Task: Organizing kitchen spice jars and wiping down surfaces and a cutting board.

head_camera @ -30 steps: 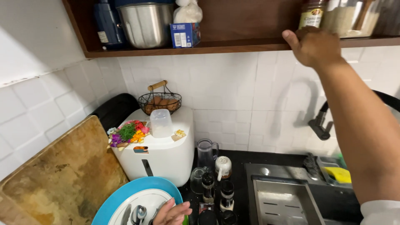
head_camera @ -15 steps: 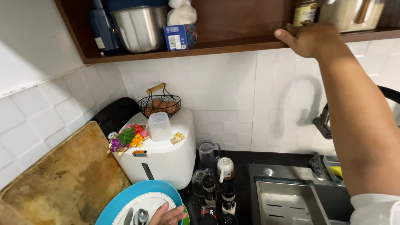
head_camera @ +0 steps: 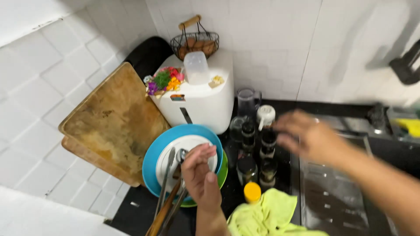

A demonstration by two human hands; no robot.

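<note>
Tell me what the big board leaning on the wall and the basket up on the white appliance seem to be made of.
The cutting board looks like wood: brown, matte, worn and stained, with a second board edge behind it. The egg basket looks like dark metal wire, since you can see through its mesh, and its handle seems to have a pale wooden grip.

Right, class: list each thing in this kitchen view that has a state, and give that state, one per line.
Left hand: fingers on the utensils.
Right hand: open, blurred, holding nothing.
Utensils: lying across the white plate.
White plate: stacked on the blue plate.
Cutting board: leaning against the wall.
Egg basket: holding eggs.
</note>
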